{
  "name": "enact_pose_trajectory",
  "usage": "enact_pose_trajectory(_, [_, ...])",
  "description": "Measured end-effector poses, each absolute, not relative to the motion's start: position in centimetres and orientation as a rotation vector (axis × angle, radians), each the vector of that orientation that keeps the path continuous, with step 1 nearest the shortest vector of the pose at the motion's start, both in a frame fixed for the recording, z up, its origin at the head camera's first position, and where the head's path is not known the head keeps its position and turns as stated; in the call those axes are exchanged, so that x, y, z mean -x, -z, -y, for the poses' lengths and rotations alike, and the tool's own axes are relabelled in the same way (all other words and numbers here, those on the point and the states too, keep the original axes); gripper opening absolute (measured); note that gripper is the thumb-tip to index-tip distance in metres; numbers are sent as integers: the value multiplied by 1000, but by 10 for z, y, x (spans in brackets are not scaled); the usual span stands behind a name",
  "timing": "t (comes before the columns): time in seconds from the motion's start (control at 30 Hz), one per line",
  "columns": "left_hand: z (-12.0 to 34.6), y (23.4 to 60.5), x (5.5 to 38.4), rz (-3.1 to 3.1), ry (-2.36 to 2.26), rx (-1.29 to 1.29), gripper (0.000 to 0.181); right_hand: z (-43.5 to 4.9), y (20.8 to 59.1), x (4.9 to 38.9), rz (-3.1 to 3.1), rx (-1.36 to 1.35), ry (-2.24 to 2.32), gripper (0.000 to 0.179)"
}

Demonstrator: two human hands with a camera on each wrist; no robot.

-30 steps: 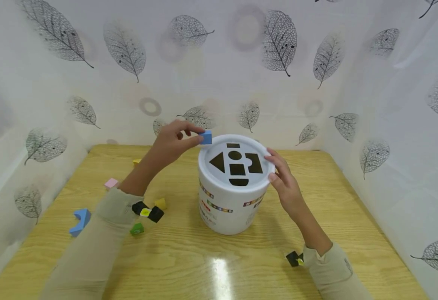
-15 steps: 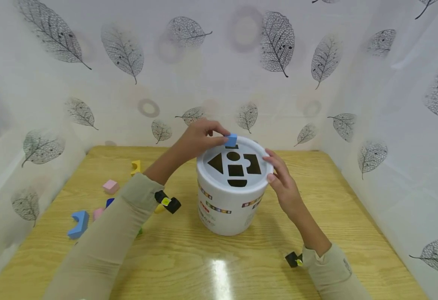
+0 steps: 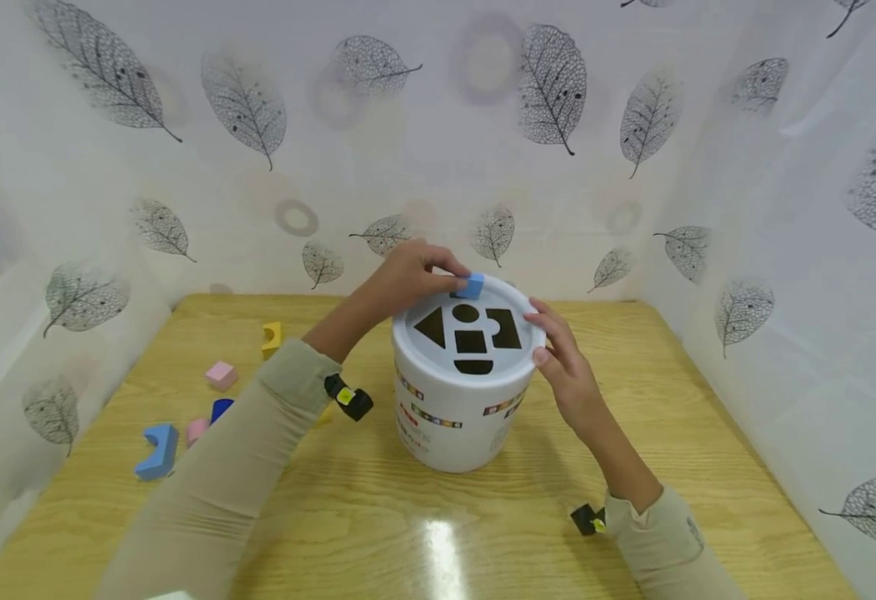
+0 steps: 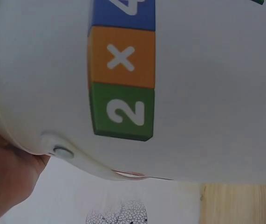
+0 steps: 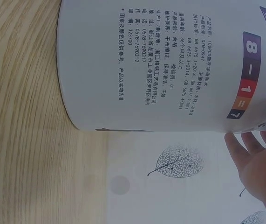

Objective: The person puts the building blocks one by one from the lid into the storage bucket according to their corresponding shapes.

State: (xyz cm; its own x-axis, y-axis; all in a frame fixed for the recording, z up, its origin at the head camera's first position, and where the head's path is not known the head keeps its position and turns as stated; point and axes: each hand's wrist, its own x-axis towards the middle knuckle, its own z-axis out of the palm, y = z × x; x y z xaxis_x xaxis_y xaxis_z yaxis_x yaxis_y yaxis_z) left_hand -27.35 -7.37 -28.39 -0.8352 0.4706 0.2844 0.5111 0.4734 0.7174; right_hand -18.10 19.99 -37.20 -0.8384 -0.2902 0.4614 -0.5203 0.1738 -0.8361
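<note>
A white bucket (image 3: 438, 446) stands upright on the table, its lid (image 3: 438, 357) cut with dark holes of different shapes. At the lid's far edge my left hand (image 3: 411, 273) pinches a light blue block (image 3: 471, 287) between thumb and fingers. The block is tilted and covers the far rectangular slot. In the left wrist view the bucket's wall hides the block, and only part of my left hand (image 4: 9, 175) shows past the rim. My right hand (image 3: 573, 379) rests on the right side of the rim, thumb nearer me, fingers extended against it, as the right wrist view also shows.
On the left of the wooden table (image 3: 377, 533) lie a light blue arch block (image 3: 157, 452), a pink block (image 3: 221, 375), a yellow notched block (image 3: 272, 337), another pink block (image 3: 197, 430) and a dark blue block (image 3: 222, 408). A leaf-print curtain (image 3: 438, 167) surrounds the table.
My left hand has carried the light blue block rightward from beside the bucket onto the lid's far slot, where the block now tilts. My right hand has stayed on the rim.
</note>
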Motion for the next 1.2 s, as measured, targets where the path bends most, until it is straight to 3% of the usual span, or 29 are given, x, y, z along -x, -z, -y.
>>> enact_pose_trajectory(1.2, [82, 284, 267, 2675, 1284, 841, 18, -198, 369, 178, 2251, -782, -1730, 45])
